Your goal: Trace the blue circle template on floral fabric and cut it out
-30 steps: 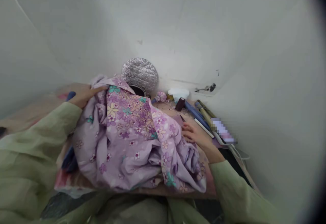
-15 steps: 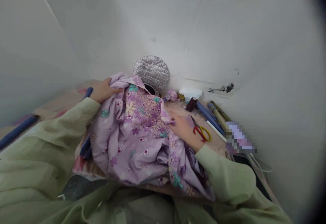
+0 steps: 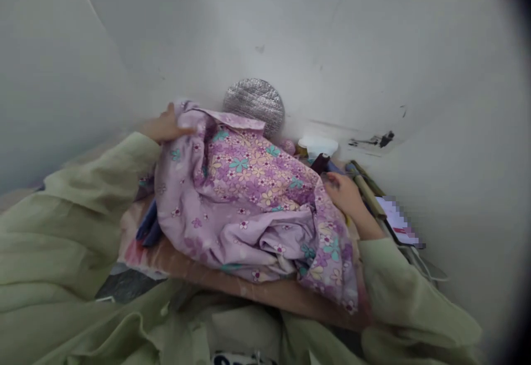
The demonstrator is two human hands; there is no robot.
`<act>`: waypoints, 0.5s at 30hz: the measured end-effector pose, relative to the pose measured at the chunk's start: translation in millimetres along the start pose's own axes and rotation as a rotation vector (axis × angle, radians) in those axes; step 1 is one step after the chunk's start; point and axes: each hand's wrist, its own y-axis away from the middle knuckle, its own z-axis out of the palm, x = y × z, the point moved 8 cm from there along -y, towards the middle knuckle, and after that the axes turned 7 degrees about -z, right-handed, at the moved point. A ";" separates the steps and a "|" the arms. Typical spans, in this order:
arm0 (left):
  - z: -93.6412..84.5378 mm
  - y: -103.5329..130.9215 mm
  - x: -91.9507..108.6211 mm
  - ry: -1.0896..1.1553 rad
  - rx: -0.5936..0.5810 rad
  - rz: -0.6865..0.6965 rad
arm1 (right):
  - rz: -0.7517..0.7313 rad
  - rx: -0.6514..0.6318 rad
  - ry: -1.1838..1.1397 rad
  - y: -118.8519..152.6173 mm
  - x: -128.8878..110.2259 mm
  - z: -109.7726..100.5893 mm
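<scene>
While crumpled floral cloth [image 3: 253, 199] drapes the desk [image 3: 265, 293], the left hand [image 3: 166, 127] pinches its soft edge; the right hand [image 3: 346, 196] grips its far side, the grip itself blurred.

A round disc of quilted silver foil [image 3: 254, 101] leans upright against the white wall [image 3: 290, 27] at the back of the work surface. Right of it, a shallow white plastic tub [image 3: 317, 145] sits at the wall's foot, with a small pink rounded object [image 3: 288, 146] just to its left, too blurred to identify. A dark maroon thread spool [image 3: 320, 162] stands in front of the tub. Several long sticks, olive and blue [image 3: 367, 191], lie side by side along the right edge. A white cable [image 3: 423, 265] trails off beyond them. The brown wooden board [image 3: 265, 293] carries everything; dark blue cloth [image 3: 148, 227] shows at its left side.
</scene>
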 end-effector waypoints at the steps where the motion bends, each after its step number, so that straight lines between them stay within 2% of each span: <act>1: 4.5 7.9 7.3 -0.059 -0.005 -0.007 | -0.048 -0.031 0.002 7.5 -17.5 4.4; 2: 6.0 18.5 18.9 -0.084 0.007 0.014 | -0.104 -0.067 -0.002 16.3 -36.0 8.2; 3: 6.4 32.1 33.9 -0.088 0.013 0.062 | -0.222 -0.162 0.009 27.4 -58.8 15.8; 4: 9.0 50.4 56.2 -0.082 -0.015 0.194 | -0.323 -0.277 0.018 41.2 -78.4 24.8; 5: 12.2 70.6 73.1 -0.071 -0.060 0.258 | -0.399 -0.388 0.023 56.5 -93.5 33.3; 7: 28.6 123.2 109.4 -0.035 -0.262 0.469 | -0.463 -0.567 0.067 86.4 -107.6 48.8; 9: 48.7 180.1 133.1 -0.023 -0.432 0.637 | -0.441 -0.658 0.149 109.4 -105.1 61.4; 11: 77.4 232.3 142.8 -0.006 -0.638 0.763 | -0.393 -0.692 0.253 124.0 -95.3 71.2; 13: 100.4 261.5 141.2 -0.068 -0.648 0.838 | -0.365 -0.707 0.329 131.3 -87.1 77.6; 15: 114.9 269.2 134.0 -0.140 -0.604 0.863 | -0.365 -0.703 0.343 131.1 -85.0 78.1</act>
